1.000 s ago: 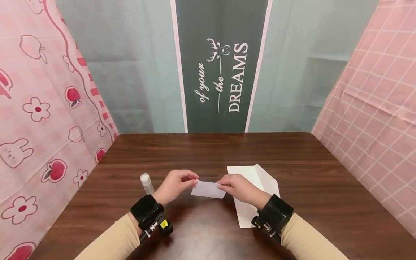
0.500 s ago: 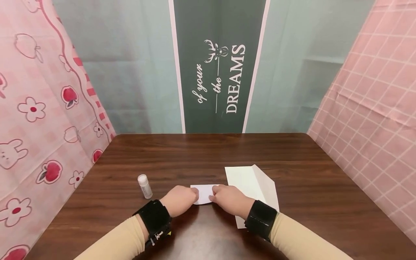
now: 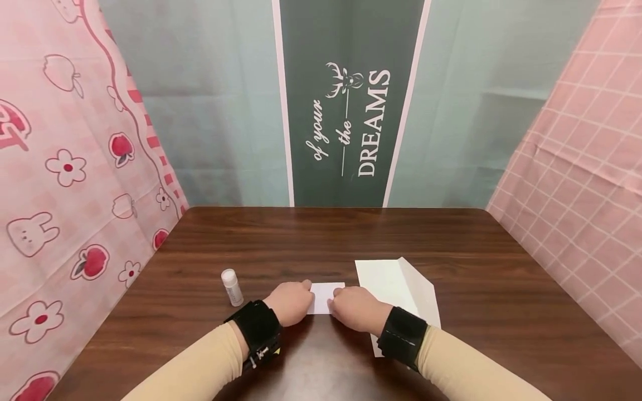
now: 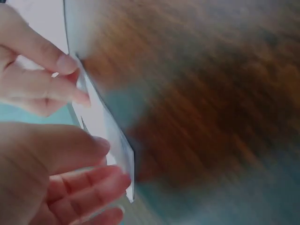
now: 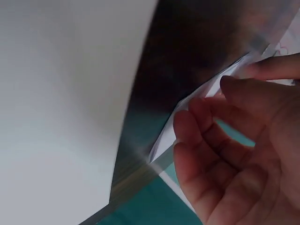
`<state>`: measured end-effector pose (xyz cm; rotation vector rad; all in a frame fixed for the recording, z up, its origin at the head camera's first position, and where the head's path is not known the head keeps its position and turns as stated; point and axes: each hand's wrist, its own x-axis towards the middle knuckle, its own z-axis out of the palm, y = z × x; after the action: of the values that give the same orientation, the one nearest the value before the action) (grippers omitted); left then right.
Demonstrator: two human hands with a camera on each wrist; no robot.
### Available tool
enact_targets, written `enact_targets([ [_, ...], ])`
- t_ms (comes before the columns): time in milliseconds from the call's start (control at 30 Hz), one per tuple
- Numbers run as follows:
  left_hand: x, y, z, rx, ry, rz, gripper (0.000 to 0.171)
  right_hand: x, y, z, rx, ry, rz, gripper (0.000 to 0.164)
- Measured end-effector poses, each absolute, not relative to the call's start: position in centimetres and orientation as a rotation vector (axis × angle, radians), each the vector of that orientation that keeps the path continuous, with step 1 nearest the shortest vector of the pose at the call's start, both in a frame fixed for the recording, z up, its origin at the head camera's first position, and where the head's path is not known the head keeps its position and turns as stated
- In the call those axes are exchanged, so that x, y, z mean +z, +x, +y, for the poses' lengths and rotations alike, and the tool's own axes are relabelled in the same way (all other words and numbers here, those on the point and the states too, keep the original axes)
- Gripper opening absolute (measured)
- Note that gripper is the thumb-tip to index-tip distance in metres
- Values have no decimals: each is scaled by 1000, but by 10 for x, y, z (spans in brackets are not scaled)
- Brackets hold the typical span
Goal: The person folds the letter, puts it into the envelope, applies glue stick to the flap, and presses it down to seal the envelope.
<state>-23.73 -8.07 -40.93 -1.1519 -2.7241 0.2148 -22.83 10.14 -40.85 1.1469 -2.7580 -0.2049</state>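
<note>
A small white piece of paper (image 3: 322, 298) lies low over the table between my two hands. My left hand (image 3: 291, 303) pinches its left end between thumb and fingers, seen closer in the left wrist view, where the paper (image 4: 101, 117) appears edge-on with a crease or layered edge. At the other end, my right hand (image 3: 358, 308) pinches the paper with curled fingers. The right wrist view has that hand (image 5: 243, 140) beside the thin slanted paper. From the head view, most fingertips are hidden behind the hands.
To the right, partly under my right forearm, is a larger folded white sheet (image 3: 385, 281) with a raised flap. A small white capped tube (image 3: 232, 288), perhaps a glue stick, stands on the brown wooden table (image 3: 281, 239) at the left. Curtains enclose the table.
Both hands have come down and turned knuckles-up, from holding the paper raised by its upper corners to gripping its ends closer together. The tube and the larger sheet have stayed put.
</note>
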Motion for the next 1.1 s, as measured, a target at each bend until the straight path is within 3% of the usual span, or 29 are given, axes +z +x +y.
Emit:
enact_targets([
  [133, -411, -237, -71, 235, -1058, -2786, 9, -409, -229, 99, -142, 1105, -2838, 18],
  [433, -412, -234, -55, 175, -805, -3041, 33, -408, -233, 88, -85, 1016, -3019, 32],
  [733, -409, -242, -57, 187, -884, -3034, 37, -409, -244, 84, -66, 951, -3168, 48],
  [1100, -417, -245, -58, 174, -878, -3019, 47, -406, -247, 82, -64, 958, -3253, 51],
])
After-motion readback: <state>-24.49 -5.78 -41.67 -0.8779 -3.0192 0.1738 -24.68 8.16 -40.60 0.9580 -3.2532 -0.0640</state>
